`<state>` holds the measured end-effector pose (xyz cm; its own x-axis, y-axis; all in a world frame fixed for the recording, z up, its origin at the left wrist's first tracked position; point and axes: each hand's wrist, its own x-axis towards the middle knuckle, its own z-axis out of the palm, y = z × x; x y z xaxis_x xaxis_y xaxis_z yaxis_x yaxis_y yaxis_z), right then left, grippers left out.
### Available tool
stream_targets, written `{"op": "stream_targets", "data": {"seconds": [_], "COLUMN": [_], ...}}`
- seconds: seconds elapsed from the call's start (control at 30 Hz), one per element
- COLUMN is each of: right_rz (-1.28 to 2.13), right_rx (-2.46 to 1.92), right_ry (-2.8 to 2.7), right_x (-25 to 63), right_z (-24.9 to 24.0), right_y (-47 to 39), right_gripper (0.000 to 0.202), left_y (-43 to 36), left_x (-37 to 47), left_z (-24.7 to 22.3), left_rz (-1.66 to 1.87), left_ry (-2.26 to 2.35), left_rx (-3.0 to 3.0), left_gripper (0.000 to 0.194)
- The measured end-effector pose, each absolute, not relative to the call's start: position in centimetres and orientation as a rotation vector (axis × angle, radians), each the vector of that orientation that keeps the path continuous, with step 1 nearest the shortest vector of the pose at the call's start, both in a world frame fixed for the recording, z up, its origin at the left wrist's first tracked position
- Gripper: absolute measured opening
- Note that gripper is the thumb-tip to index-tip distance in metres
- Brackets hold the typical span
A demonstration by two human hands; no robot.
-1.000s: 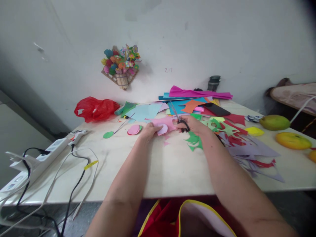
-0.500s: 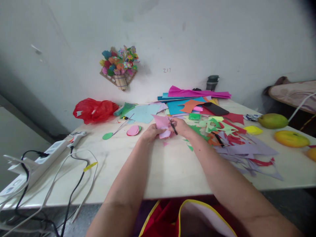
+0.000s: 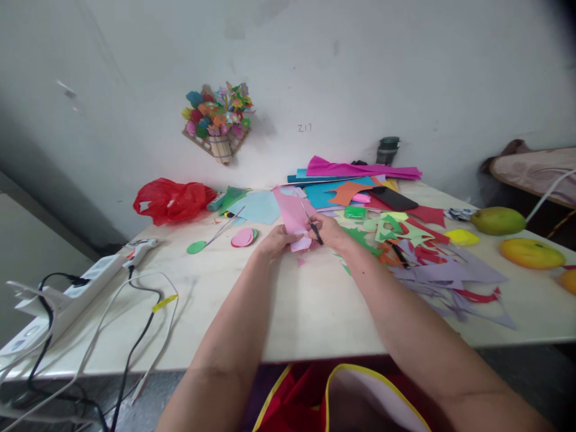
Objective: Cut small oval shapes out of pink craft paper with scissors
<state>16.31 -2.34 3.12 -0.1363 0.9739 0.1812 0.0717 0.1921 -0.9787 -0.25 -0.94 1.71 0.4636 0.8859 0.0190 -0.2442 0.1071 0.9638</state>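
Pink paper stands up from my left hand, whose thumb and fingers pinch its lower part. A paler, lilac-white piece lies against it at the bottom. My right hand is closed on slim scissors with dark handles, their blades pointing up and away along the pink paper's right side. Whether the blades are apart is too small to tell. Left of my hands are stacked pink paper rounds and a green round by a thin stick.
Paper scraps spread over the right side, near several mangoes. A black phone and a dark cup are behind. To the left are a red plastic bag, a power strip and loose cables.
The pink paper now reaches higher and farther left, in front of the light blue sheet. Both hands have stayed in nearly the same place, still gripping the paper and scissors.
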Motion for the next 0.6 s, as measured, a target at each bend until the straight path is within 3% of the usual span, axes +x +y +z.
{"op": "stream_targets", "data": {"seconds": [0.13, 0.6], "right_rz": [1.055, 0.755], "right_rx": [-1.075, -1.205], "right_ry": [-1.409, -1.27], "right_x": [16.1, 15.6], "right_z": [2.6, 2.1], "right_y": [-1.8, -0.9], "right_gripper": [0.034, 0.037], "left_y": [-0.9, -0.7], "left_x": [-0.1, 2.4], "left_z": [1.8, 1.1], "left_rz": [0.969, 1.21], "left_ry": [0.695, 0.631], "left_rx": [1.204, 0.908], "left_gripper": [0.03, 0.03]}}
